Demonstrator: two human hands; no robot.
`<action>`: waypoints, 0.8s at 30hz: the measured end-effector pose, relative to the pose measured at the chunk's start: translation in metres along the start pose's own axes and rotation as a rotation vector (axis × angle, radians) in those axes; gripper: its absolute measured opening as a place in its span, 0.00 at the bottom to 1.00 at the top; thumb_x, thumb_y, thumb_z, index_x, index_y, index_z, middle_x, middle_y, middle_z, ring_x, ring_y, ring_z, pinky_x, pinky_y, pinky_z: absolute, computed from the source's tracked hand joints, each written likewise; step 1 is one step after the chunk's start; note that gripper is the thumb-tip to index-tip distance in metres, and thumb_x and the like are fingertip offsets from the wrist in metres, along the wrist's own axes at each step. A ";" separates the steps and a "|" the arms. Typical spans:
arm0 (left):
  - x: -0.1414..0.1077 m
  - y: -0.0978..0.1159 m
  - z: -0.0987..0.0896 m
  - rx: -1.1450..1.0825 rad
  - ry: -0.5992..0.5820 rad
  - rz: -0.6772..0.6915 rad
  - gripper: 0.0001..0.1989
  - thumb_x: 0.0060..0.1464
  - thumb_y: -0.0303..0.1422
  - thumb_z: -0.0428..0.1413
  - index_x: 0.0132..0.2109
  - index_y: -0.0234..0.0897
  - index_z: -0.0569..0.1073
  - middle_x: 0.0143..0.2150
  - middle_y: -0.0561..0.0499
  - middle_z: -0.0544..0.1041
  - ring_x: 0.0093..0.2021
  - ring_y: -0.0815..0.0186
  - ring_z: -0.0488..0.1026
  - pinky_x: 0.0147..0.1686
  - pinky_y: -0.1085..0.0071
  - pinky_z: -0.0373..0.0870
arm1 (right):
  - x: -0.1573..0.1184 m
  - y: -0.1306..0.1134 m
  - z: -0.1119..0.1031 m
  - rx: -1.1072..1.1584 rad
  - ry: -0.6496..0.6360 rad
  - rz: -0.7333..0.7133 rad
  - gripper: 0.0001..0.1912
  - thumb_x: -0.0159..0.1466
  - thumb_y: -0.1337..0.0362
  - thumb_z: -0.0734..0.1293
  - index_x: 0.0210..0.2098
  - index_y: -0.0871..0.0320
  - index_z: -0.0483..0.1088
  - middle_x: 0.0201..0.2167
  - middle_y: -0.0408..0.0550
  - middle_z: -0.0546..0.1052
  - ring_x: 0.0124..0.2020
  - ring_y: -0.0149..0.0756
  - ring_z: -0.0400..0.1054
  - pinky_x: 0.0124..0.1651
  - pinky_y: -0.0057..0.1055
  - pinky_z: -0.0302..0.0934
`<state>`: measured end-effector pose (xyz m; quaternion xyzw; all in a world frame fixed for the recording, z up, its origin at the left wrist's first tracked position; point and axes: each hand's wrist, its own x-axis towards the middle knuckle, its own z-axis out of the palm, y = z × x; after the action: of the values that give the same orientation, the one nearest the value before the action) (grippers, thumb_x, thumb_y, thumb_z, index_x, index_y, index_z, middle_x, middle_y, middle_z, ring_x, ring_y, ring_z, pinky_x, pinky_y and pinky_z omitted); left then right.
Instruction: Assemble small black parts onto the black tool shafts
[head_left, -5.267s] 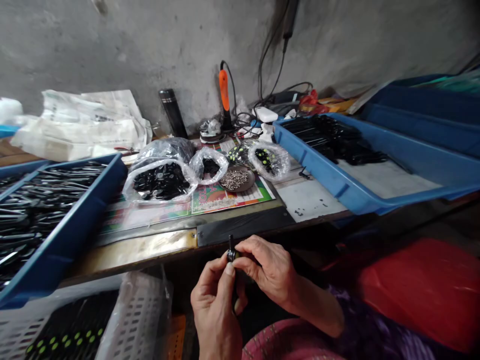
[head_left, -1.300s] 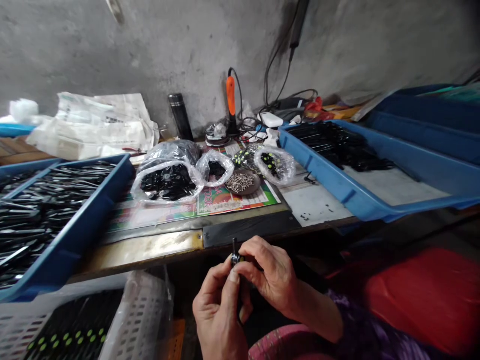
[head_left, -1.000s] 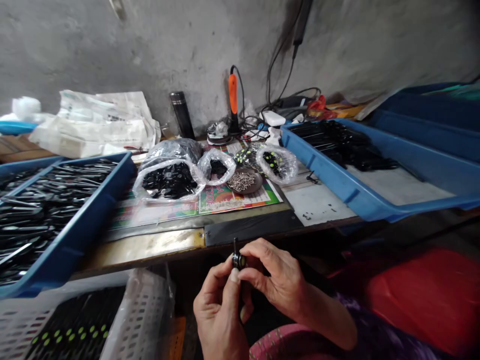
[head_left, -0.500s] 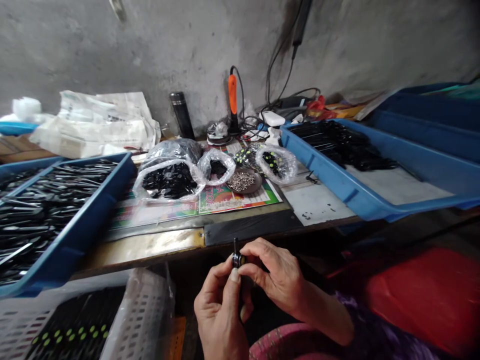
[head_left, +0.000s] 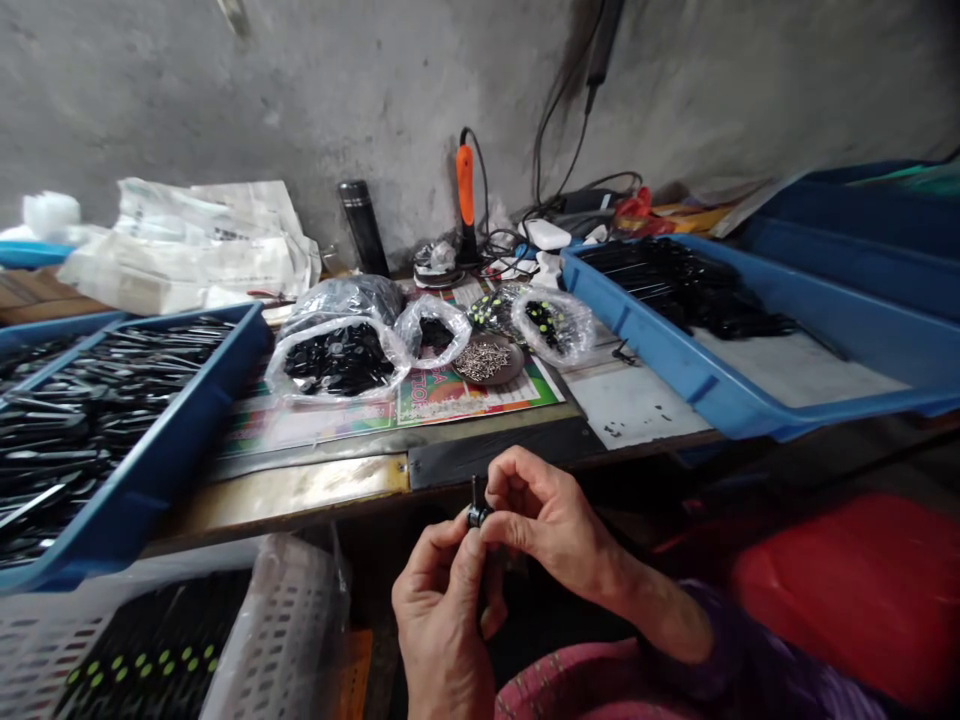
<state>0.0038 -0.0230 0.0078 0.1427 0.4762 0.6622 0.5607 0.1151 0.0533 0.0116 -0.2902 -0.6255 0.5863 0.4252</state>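
Note:
A small black part [head_left: 478, 515] with a thin stem pointing up is held in front of the table edge. My left hand [head_left: 448, 610] pinches it between thumb and forefinger from the left. On its right side, my right hand [head_left: 559, 520] has thumb and forefinger closed against the part, with the other fingers curled. Beyond the hands, a dish of small metal pieces [head_left: 487, 360] sits on the table beside open plastic bags of black parts [head_left: 341, 360] and of black and yellow-green parts [head_left: 551, 325].
Blue trays of black pieces stand at left [head_left: 180, 425] and right [head_left: 720, 385]. A white basket [head_left: 274, 620] is below the table at left, a red surface [head_left: 847, 590] at right. An orange-handled tool [head_left: 466, 185] and a dark flask [head_left: 363, 228] stand near the wall.
My right hand has shifted slightly, its forefinger and knuckles higher and its thumb now across the part's right side. My left hand and the part moved slightly to the right.

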 end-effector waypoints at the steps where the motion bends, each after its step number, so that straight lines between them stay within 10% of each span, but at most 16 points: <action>1: 0.000 0.000 0.000 -0.002 0.008 -0.001 0.17 0.41 0.40 0.71 0.34 0.35 0.77 0.18 0.58 0.67 0.16 0.79 0.58 0.15 0.84 0.57 | -0.002 -0.001 0.001 -0.143 0.036 -0.118 0.17 0.62 0.54 0.73 0.33 0.58 0.64 0.25 0.37 0.66 0.23 0.25 0.61 0.26 0.21 0.60; 7: -0.001 0.003 -0.002 0.008 0.009 -0.004 0.18 0.42 0.41 0.71 0.35 0.35 0.77 0.19 0.57 0.69 0.17 0.78 0.60 0.15 0.84 0.57 | -0.009 -0.003 -0.002 -0.628 0.026 -0.597 0.05 0.71 0.63 0.63 0.44 0.57 0.67 0.33 0.46 0.74 0.33 0.31 0.69 0.35 0.25 0.65; 24: -0.009 0.006 0.004 0.047 0.079 0.042 0.19 0.40 0.43 0.71 0.35 0.35 0.78 0.20 0.56 0.67 0.19 0.76 0.59 0.17 0.83 0.58 | -0.007 -0.002 0.002 -0.744 0.101 -0.646 0.10 0.73 0.59 0.61 0.40 0.58 0.68 0.29 0.45 0.75 0.29 0.31 0.71 0.32 0.25 0.64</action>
<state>0.0060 -0.0285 0.0171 0.1394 0.5103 0.6677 0.5237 0.1166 0.0460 0.0119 -0.2416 -0.8290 0.1469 0.4826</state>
